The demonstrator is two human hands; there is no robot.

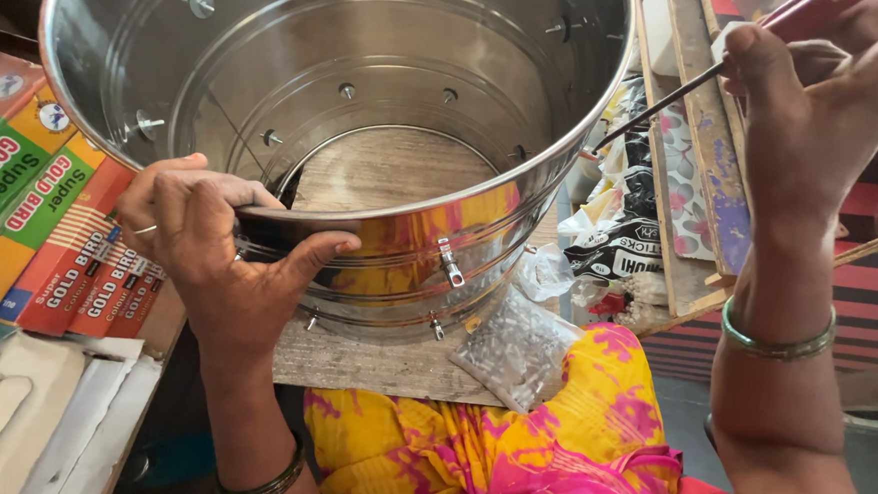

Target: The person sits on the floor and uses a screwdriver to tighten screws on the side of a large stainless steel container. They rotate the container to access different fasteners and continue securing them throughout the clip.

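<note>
One steel drum is standing bottomless on the wooden worktop; I am gripping its near rim with my left hand, while my right hand is pinching a screwdriver beside a bag of screws.

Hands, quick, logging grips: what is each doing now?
Left hand: closed on the steel drum rim.
Right hand: closed on a screwdriver.
</note>
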